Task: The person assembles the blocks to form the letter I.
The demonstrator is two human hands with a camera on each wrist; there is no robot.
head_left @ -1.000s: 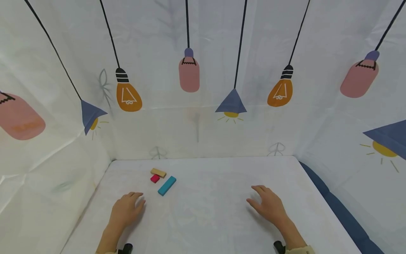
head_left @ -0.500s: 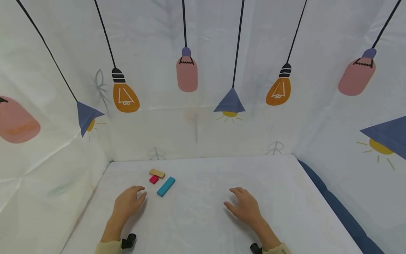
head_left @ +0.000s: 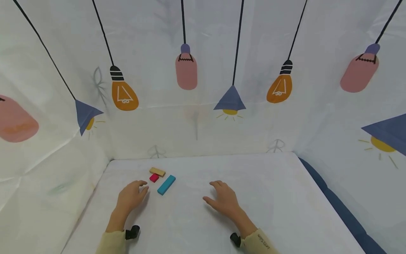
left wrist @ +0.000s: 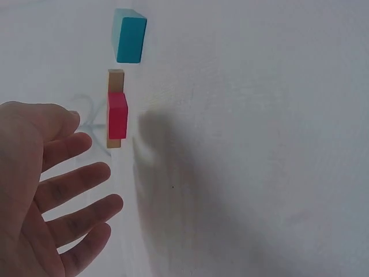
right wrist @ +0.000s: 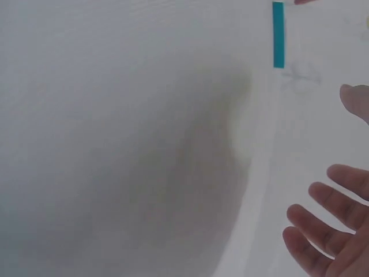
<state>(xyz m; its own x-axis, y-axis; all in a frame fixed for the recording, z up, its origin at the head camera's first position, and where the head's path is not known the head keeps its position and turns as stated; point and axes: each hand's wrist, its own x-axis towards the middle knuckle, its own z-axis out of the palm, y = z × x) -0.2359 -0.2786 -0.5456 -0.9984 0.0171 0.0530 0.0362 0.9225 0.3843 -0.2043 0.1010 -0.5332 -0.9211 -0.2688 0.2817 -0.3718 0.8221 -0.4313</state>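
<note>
Three small blocks lie grouped on the left side of the white table. A long blue block (head_left: 166, 185) lies at a slant, nearest the middle. Beside it, a short red block (head_left: 154, 177) lies close against a tan block (head_left: 157, 171). My left hand (head_left: 131, 195) hovers just left of and nearer than the blocks, fingers loosely bent, holding nothing. In the left wrist view the fingers (left wrist: 75, 184) are spread and apart from the red block (left wrist: 117, 115). My right hand (head_left: 223, 199) is over the table right of the blue block, thumb and fingers apart, holding nothing.
The white tabletop (head_left: 285, 211) ends at a back edge against a white sheet (head_left: 203, 130) printed with lamps and bulbs. Sheets also hang at both sides. Something dark blue and padded (head_left: 336, 208) runs along the right edge. Each wrist wears a small black camera (head_left: 132, 232).
My right hand has moved left across the table, towards the blocks. The left hand has shifted slightly forward and right. The blocks stay in place.
</note>
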